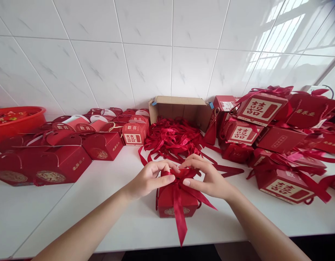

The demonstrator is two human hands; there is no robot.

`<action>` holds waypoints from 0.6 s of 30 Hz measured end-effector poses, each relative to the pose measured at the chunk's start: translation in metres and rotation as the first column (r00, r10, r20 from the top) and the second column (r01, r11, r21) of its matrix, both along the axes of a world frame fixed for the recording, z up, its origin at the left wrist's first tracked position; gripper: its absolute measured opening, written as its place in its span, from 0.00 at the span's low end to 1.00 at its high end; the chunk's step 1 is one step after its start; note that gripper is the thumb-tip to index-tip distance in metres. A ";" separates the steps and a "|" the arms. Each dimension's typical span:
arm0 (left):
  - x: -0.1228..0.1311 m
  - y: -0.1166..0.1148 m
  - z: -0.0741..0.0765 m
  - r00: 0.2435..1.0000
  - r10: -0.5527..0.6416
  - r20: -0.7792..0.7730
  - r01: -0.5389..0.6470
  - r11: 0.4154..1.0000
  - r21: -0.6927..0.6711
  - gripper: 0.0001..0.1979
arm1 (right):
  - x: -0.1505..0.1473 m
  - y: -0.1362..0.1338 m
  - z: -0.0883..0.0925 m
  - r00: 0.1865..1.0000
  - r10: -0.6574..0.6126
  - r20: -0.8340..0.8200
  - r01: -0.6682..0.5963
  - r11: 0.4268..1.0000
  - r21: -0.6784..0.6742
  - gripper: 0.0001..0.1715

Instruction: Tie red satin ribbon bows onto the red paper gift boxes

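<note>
A small red gift box [165,203] with a gold round pattern stands on the white counter right in front of me. Red satin ribbon [179,214] is tied over its top; one tail hangs down the front past the counter edge and another points right. My left hand [152,178] pinches a ribbon loop between thumb and fingers at the left of the knot. On the other side, my right hand [207,177] has its thumb and curled fingers closed around the bow's right loop. Fingers partly hide the knot.
Behind the box, a cardboard carton [180,105] lies on its side, spilling loose red ribbons [174,136]. Unribboned red boxes [61,165] line the left, beside an orange-red basin [23,123]. Ribboned boxes [287,186] are stacked at right. A tiled wall [145,61] closes the back.
</note>
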State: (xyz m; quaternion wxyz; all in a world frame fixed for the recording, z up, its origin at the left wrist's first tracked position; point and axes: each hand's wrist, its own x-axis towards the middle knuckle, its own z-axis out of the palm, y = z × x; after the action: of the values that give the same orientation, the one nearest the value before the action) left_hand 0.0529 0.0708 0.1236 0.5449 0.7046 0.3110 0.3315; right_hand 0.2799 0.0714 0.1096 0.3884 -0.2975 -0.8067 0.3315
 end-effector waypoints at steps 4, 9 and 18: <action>-0.001 0.002 0.000 1.000 -0.017 0.006 0.017 1.000 -0.016 0.14 | -0.003 0.000 0.000 1.000 0.014 -0.011 -0.013 0.998 0.069 0.14; -0.002 0.002 0.002 1.000 0.002 -0.025 -0.003 0.999 -0.040 0.14 | -0.007 -0.001 -0.002 1.000 0.028 -0.014 -0.026 0.995 0.099 0.09; -0.001 -0.002 0.011 0.993 0.021 -0.115 -0.022 1.000 -0.009 0.15 | -0.017 -0.005 -0.001 0.998 -0.046 0.050 0.041 0.994 0.104 0.07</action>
State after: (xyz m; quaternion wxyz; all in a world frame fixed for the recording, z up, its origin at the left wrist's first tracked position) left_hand 0.0517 0.0692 0.1349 0.5263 0.7163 0.3510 0.2946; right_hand 0.2632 0.0667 0.1082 0.3890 -0.3032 -0.8260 0.2730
